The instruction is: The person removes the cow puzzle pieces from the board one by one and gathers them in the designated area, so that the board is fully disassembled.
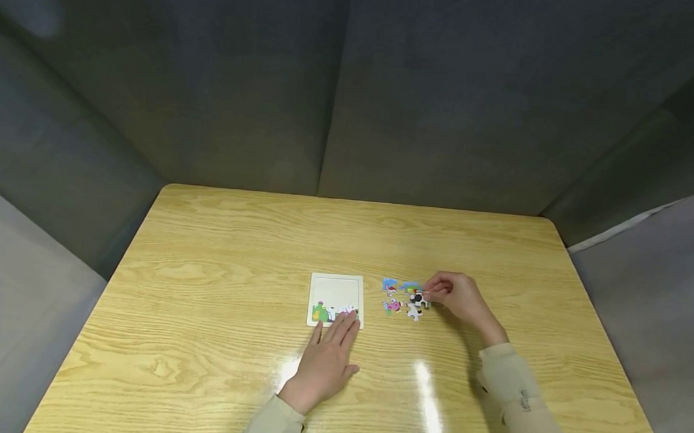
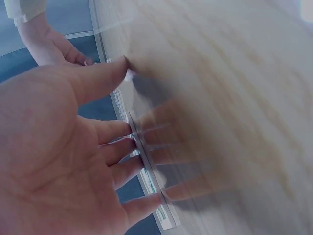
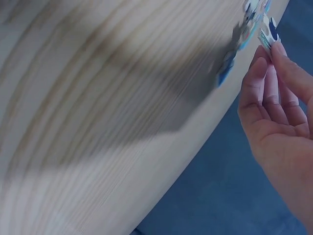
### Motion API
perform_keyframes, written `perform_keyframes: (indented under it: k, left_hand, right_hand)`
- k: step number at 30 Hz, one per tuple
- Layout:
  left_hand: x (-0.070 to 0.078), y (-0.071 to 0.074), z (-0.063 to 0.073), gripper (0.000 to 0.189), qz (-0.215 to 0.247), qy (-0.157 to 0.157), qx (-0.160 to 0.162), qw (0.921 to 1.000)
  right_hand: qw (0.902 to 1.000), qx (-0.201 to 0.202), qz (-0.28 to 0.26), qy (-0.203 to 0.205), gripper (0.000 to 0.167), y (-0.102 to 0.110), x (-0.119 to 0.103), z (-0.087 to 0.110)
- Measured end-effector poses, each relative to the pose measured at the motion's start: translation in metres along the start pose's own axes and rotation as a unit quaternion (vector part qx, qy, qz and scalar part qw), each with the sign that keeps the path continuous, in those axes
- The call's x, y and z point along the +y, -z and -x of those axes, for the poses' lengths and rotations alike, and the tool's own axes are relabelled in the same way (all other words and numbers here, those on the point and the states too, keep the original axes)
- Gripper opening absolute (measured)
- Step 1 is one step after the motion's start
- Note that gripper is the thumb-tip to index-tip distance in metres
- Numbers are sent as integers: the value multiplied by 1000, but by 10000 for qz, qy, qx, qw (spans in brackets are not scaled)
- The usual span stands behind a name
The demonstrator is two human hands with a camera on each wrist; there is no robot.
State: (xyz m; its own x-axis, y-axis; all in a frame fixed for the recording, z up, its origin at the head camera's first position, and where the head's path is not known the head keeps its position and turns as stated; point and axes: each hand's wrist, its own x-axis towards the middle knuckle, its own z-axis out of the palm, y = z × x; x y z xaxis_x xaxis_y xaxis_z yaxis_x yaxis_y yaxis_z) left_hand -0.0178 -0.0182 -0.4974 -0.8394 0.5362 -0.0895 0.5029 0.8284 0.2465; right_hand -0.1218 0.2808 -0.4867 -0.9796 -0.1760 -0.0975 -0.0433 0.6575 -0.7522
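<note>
A square puzzle board with a pale frame lies on the table, its bottom strip filled with colourful picture pieces. My left hand rests with straight, spread fingers on the board's near edge. To the right of the board, my right hand pinches a black-and-white puzzle piece between thumb and fingers. It is held just over a group of loose puzzle pieces, including a pink one, a blue one and a white one. In the left wrist view, the left fingertips touch the board's rim.
The wood-grain table extends around the board and pieces. Dark cloth panels stand behind its far edge, with lighter grey panels at both sides. Bright light reflections show on the near part of the tabletop.
</note>
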Motion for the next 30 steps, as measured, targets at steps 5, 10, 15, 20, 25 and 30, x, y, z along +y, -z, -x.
perform_keyframes:
  k: [5, 10, 15, 20, 25, 30]
  left_hand:
    - [0, 1, 0, 77, 7, -13, -4, 10000]
    - [1, 2, 1, 77, -5, -14, 1, 10000]
    - [1, 2, 1, 77, 16, -16, 0, 10000]
    - [0, 1, 1, 77, -41, -21, 10, 10000]
    - [0, 0, 0, 77, -65, -25, 17, 10000]
    - [-1, -2, 0, 77, -61, -25, 23, 10000]
  right_hand:
    - [10000, 21, 50, 7, 8, 8, 7, 7]
    - [9998, -78, 158, -55, 7, 15, 12, 12]
    - [9995, -190, 237, -100, 7, 17, 18, 15]
    - [9993, -172, 318, 27, 10, 13, 24, 16]
    - [9992, -75, 322, 205, 15, 6, 27, 16]
    - [9992, -109, 336, 178, 14, 2, 25, 17]
